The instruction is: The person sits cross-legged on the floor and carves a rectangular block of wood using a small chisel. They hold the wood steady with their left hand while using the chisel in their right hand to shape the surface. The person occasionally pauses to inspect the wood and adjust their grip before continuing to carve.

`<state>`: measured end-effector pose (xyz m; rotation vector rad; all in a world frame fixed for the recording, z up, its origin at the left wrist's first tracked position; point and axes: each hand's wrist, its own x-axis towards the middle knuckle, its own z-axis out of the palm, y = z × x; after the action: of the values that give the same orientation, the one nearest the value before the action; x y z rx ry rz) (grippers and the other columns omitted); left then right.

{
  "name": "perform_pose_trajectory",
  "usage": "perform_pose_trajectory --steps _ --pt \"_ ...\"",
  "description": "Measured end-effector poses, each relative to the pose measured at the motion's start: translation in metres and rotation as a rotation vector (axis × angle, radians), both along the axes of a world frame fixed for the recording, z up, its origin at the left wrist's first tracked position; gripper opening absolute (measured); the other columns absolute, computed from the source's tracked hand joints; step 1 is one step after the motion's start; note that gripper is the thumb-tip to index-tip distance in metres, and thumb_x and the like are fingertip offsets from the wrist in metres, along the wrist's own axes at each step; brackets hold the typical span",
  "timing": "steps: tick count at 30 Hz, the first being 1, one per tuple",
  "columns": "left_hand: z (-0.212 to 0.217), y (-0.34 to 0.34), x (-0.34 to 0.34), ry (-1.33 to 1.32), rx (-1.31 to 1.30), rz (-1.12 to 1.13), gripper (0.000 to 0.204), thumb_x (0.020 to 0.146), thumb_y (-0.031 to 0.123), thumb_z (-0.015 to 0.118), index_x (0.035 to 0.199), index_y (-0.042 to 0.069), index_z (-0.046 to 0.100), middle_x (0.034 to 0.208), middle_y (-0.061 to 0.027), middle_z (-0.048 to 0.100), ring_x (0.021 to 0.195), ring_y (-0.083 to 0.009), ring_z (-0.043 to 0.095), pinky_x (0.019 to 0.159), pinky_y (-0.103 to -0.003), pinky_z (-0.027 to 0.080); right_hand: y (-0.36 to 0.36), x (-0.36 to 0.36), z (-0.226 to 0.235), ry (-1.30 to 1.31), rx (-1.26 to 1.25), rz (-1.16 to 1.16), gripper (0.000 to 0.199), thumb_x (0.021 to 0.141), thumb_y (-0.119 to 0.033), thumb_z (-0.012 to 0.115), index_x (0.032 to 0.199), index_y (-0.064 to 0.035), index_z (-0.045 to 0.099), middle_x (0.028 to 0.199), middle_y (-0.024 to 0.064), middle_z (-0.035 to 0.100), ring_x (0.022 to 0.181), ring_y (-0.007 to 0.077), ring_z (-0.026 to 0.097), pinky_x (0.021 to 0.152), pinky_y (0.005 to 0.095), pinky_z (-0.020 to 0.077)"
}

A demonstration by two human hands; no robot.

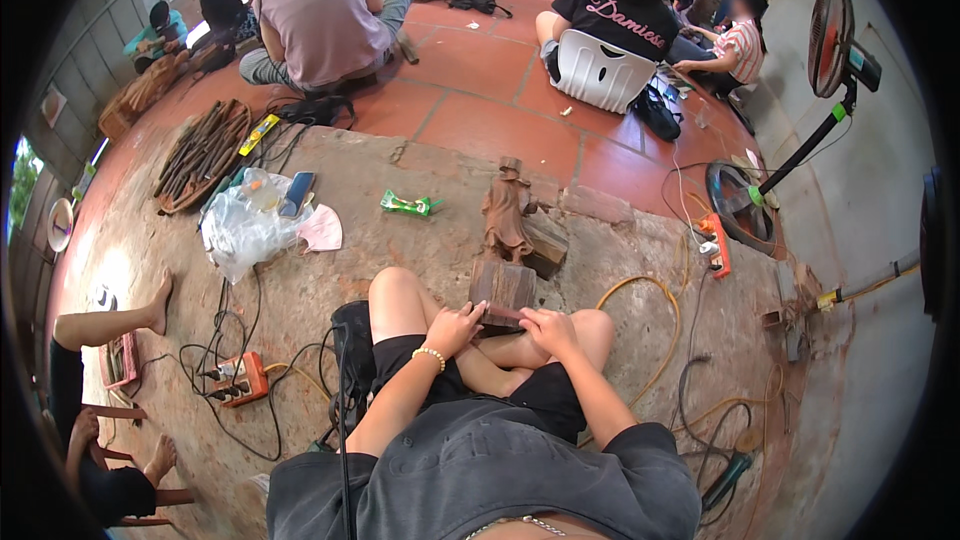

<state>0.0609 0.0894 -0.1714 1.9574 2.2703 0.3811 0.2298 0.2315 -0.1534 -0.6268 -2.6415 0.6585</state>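
Observation:
I sit cross-legged on the floor with a squared wooden block (503, 283) in front of my shins. Between my hands, at the block's near edge, lies a thin reddish-brown strip (504, 313); its exact kind is too small to make out. My left hand (456, 328), below a beaded bracelet, has its fingers closed on the strip's left end. At the other end my right hand (549, 330) pinches it. Just beyond the block a carved wooden figure (507, 212) in a hat and robe lies against another wood piece (546, 245).
A green packet (408, 203), plastic bag (243, 225), phone (297, 194) and pink mask (321, 229) lie ahead left, near a basket of tools (204, 155). Orange power strips (238, 380) and cables spread on both sides. A standing fan (832, 40) is at right. Several people sit around.

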Motion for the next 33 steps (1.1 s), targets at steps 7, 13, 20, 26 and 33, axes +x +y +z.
perform_pose_trajectory --steps 7,13,20,26,33 --pt "0.002 0.001 0.001 -0.053 0.050 0.036 0.065 0.071 0.033 0.057 0.123 0.003 0.030 0.092 -0.0130 0.055 0.066 -0.0250 0.056 0.061 -0.033 0.044 0.003 -0.004 -0.004 -0.217 0.041 0.094 0.021 0.075 -0.030 0.052 0.088 -0.0140 0.056 0.069 0.0124 0.058 0.063 0.0328 0.055 0.053 0.0421 0.0433" --pt "0.001 0.001 0.005 0.017 0.050 0.035 0.068 0.072 0.037 0.054 0.124 0.001 0.027 0.103 -0.0171 0.050 0.071 -0.0260 0.056 0.065 -0.034 0.043 0.017 -0.009 -0.014 0.016 0.023 -0.108 0.023 0.072 -0.027 0.056 0.091 -0.0138 0.058 0.069 0.0111 0.058 0.062 0.0312 0.056 0.053 0.0390 0.0441" --pt "0.012 0.005 0.006 0.050 -0.027 0.002 0.067 0.075 0.042 0.049 0.123 0.001 0.027 0.112 -0.0222 0.045 0.075 -0.0286 0.057 0.070 -0.035 0.043 0.011 -0.019 -0.022 0.122 0.039 -0.390 0.022 0.073 -0.027 0.057 0.089 -0.0135 0.059 0.066 0.0106 0.058 0.058 0.0299 0.056 0.050 0.0391 0.0436" --pt "0.001 0.002 0.003 0.029 -0.003 0.039 0.067 0.074 0.040 0.051 0.118 -0.006 0.032 0.114 -0.0207 0.044 0.078 -0.0271 0.056 0.071 -0.034 0.042 0.004 -0.020 -0.011 -0.005 0.103 -0.083 0.021 0.076 -0.028 0.053 0.086 -0.0100 0.057 0.063 0.0131 0.056 0.057 0.0321 0.055 0.049 0.0401 0.0428" --pt "0.001 0.006 0.003 -0.015 0.035 0.055 0.067 0.073 0.038 0.053 0.118 -0.007 0.032 0.116 -0.0202 0.042 0.084 -0.0266 0.053 0.072 -0.034 0.042 0.012 -0.008 -0.017 -0.039 0.100 0.046 0.024 0.077 -0.031 0.051 0.069 -0.0075 0.054 0.063 0.0158 0.056 0.057 0.0341 0.054 0.050 0.0427 0.0421"
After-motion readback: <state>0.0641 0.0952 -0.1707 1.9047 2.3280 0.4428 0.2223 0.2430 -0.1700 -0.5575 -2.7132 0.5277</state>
